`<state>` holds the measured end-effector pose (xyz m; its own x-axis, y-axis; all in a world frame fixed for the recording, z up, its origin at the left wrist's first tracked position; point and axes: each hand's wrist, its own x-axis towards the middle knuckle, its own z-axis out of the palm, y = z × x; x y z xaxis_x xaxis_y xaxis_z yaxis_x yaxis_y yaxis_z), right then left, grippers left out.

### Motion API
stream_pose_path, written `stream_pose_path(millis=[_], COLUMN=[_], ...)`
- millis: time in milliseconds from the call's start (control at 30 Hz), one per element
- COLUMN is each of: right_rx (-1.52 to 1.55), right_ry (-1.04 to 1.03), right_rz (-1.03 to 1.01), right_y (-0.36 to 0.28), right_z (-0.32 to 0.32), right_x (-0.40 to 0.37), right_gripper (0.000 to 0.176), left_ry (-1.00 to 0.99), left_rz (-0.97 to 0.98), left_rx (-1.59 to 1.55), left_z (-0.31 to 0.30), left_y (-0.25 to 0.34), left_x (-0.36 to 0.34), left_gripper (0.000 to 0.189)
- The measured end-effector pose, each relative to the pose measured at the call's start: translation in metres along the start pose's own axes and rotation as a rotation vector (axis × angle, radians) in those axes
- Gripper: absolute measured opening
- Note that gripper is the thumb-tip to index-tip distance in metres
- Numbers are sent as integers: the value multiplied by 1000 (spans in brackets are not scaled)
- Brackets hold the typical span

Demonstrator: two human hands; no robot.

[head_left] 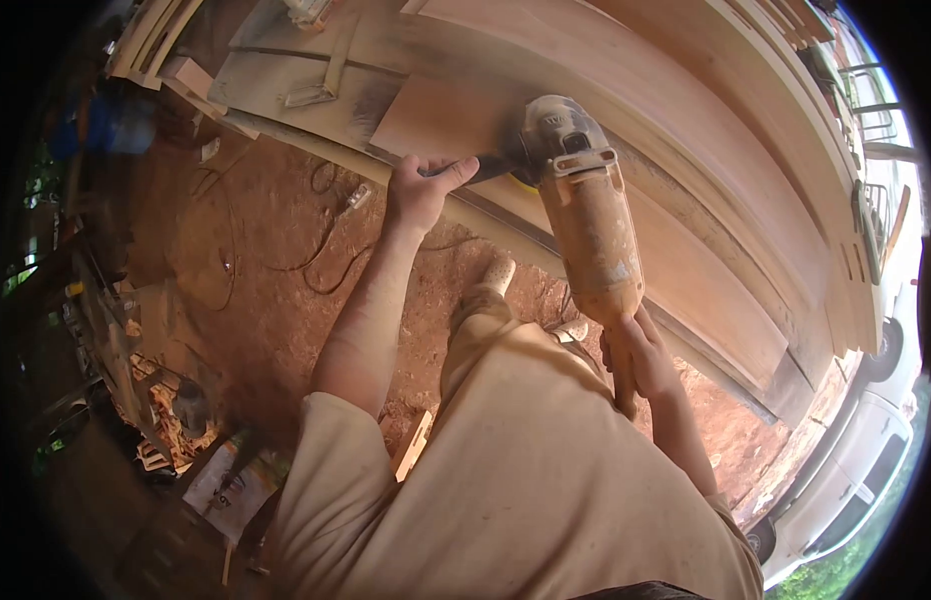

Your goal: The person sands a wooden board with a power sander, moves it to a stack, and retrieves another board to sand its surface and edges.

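A dust-covered angle grinder [592, 235] lies across the middle of the head view, its gear head over a wooden board [436, 118] on the workbench. My left hand [426, 190] is wrapped round the dark side handle, thumb along the top. At the rear grip, my right hand [641, 355] closes round the tool's narrow end, some of its fingers hidden behind it. The grinder's disc is mostly hidden under the head; a bit of yellow shows at its lower edge.
Long planks [706, 120] lie along the bench on the far side. A small wooden piece [311, 95] rests at the upper left. On the reddish dirt floor [196, 200] are a cable and a power socket [359, 196]. A white vehicle [856, 475] stands at the right.
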<state>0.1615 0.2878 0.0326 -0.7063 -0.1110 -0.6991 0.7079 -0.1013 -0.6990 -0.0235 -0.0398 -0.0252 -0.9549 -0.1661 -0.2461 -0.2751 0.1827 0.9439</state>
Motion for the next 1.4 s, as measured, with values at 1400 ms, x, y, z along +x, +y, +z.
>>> stream_pose_path(millis=[1400], right_rx=[64], right_ry=[38], right_rz=[10], right_y=[53], right_z=[-88], right_x=[-91], right_gripper=[65], left_ry=[-277], left_rz=[-47], left_rx=[270], left_z=[79], left_y=[12], left_x=[-79], left_gripper=[53])
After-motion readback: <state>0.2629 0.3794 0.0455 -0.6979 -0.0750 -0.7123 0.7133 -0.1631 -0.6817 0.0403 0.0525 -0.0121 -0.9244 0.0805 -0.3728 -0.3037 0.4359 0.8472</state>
